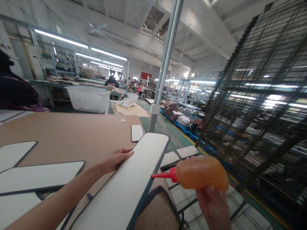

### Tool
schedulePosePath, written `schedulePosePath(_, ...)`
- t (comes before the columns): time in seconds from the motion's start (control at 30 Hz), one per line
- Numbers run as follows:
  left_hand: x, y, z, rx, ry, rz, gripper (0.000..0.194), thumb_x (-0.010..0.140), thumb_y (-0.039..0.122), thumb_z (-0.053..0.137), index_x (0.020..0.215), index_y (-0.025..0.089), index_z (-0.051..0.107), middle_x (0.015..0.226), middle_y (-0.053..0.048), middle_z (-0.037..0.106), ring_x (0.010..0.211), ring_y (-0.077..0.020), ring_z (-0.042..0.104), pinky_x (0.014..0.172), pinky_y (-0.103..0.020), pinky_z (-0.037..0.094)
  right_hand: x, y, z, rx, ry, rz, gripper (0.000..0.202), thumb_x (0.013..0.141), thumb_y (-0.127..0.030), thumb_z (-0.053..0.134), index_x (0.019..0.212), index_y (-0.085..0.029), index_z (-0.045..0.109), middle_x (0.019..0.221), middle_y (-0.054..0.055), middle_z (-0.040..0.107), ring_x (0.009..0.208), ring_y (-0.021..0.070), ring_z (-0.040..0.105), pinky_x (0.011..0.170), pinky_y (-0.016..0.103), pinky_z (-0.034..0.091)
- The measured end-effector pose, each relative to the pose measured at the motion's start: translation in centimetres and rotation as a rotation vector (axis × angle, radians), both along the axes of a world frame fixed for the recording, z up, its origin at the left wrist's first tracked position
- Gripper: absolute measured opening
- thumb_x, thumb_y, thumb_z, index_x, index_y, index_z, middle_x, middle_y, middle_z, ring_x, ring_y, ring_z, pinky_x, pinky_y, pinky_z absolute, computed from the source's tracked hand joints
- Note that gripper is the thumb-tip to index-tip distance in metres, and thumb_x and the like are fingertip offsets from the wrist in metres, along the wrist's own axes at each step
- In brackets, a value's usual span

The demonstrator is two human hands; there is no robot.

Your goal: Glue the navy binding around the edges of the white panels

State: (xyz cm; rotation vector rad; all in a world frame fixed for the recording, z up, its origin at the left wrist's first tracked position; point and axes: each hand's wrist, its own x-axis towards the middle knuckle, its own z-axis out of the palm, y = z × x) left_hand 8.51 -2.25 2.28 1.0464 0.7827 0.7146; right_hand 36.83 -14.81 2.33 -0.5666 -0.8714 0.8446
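A long white panel (134, 172) with rounded corners and a dark edge lies tilted in front of me, its far end past the table corner. My left hand (118, 159) grips its left edge, fingertips on the white face and the thumb hidden underneath. In my right hand (212, 198) is a squeeze bottle (203, 172) of amber liquid with a red nozzle (165, 175). The bottle lies level, and the nozzle tip meets the panel's right dark edge. Fingers wrap the bottle from below and behind.
More white dark-edged panels (45, 174) lie on the brown table (72, 127) at left. A small one (137, 133) sits at its far corner. Others rest on a wire rack (187, 204) below right. A tall wire rack (259, 95) and metal post (165, 57) stand nearby. A person (16, 83) is at far left.
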Motion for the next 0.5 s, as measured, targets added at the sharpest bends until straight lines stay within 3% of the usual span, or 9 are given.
schedulePosePath(0.3, 0.2, 1.3, 0.8, 0.003, 0.003, 0.033, 0.048, 0.059, 0.037, 0.082, 0.097, 0.01, 0.068, 0.078, -0.009, 0.076, 0.063, -0.0169, 0.068, 0.055, -0.022, 0.053, 0.1, -0.4, -0.7, -0.025, -0.059, 0.093, 0.056, 0.07, -0.039, 0.073, 0.123, -0.025, 0.058, 0.108, 0.014, 0.069, 0.109, 0.0361, 0.059, 0.101, 0.061, 0.035)
schedulePosePath(0.5, 0.5, 2.0, 1.2, 0.01, 0.012, 0.071, 0.033, 0.064, 0.031, 0.079, 0.086, 0.009, 0.069, 0.068, -0.008, 0.074, 0.054, -0.0155, 0.066, 0.052, -0.022, 0.052, -1.5, -0.8, 0.6, -0.094, -0.032, -0.004, 0.075, 0.057, -0.047, 0.08, 0.125, -0.028, 0.055, 0.115, 0.013, 0.066, 0.115, 0.0387, 0.054, 0.1, 0.062, 0.036)
